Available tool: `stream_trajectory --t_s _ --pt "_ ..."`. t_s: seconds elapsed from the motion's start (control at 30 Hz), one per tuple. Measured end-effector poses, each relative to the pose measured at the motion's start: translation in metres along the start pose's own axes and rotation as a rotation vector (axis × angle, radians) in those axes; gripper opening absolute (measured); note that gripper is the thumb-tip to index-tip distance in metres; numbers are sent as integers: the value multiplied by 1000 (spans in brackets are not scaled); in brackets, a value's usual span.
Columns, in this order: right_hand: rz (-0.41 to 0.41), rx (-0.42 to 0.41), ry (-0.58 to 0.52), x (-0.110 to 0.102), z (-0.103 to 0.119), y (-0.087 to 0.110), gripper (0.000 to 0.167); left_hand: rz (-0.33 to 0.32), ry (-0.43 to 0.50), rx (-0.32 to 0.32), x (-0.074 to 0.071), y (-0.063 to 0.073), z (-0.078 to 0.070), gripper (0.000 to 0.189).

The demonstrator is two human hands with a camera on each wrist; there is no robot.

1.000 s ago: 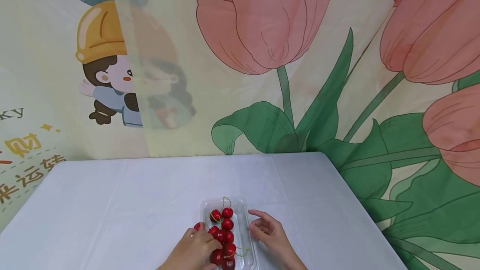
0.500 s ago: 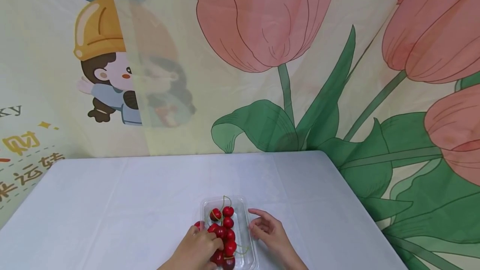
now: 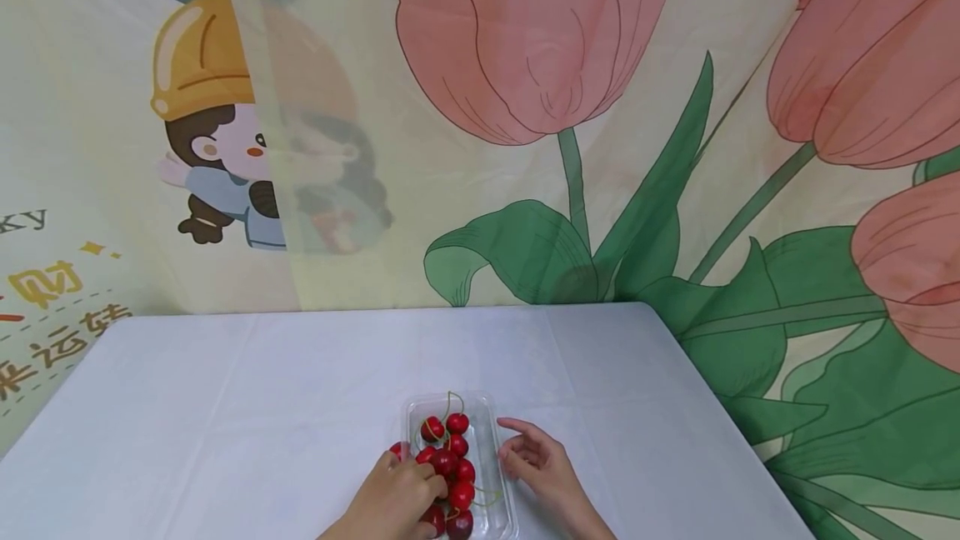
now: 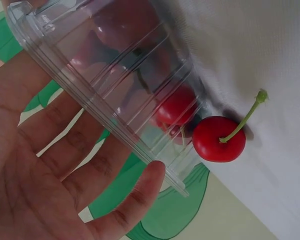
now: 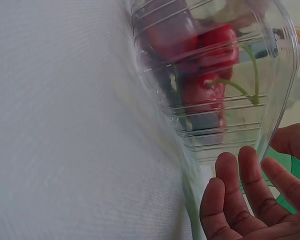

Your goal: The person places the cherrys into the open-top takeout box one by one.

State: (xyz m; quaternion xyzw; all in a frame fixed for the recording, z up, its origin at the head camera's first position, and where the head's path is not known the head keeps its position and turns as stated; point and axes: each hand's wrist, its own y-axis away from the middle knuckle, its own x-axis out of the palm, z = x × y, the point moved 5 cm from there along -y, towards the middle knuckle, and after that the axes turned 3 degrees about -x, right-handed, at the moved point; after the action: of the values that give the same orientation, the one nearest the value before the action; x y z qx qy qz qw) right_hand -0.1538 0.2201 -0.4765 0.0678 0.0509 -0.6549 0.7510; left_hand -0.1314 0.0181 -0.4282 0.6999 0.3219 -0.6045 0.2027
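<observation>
Several red cherries point(image 3: 445, 462) lie in a clear plastic box point(image 3: 491, 440). My left hand point(image 3: 397, 494) reaches over the box's left rim, with bent fingers among the cherries. In the left wrist view, its fingers pass behind the clear wall, so whether they pinch a cherry is hidden. One loose cherry point(image 4: 219, 139) with a green stem rests on the cloth outside the left wall. My right hand point(image 3: 547, 473) stays beside the right wall, fingers loosely curved and holding nothing. In the right wrist view, its fingertips point(image 5: 247, 152) are close to the box; contact cannot be told.
A white cloth covers the table point(image 3: 300, 390). Behind its far edge hangs a backdrop point(image 3: 360, 190) printed with tulips and a cartoon figure. A long green cherry stem point(image 3: 489, 497) points toward the box's right side.
My left fingers have bent further in among the cherries. The nearer cherries have shifted slightly right inside the box. The right hand has stayed in place.
</observation>
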Motion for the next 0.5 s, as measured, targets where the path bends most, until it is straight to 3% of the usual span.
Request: stream_trajectory --t_s 0.27,0.5 --pt "1 5 9 -1 0 0 43 -116 -13 -31 -19 3 3 26" --pt "-9 -5 21 -1 0 -1 43 -221 78 -179 -42 12 20 36"
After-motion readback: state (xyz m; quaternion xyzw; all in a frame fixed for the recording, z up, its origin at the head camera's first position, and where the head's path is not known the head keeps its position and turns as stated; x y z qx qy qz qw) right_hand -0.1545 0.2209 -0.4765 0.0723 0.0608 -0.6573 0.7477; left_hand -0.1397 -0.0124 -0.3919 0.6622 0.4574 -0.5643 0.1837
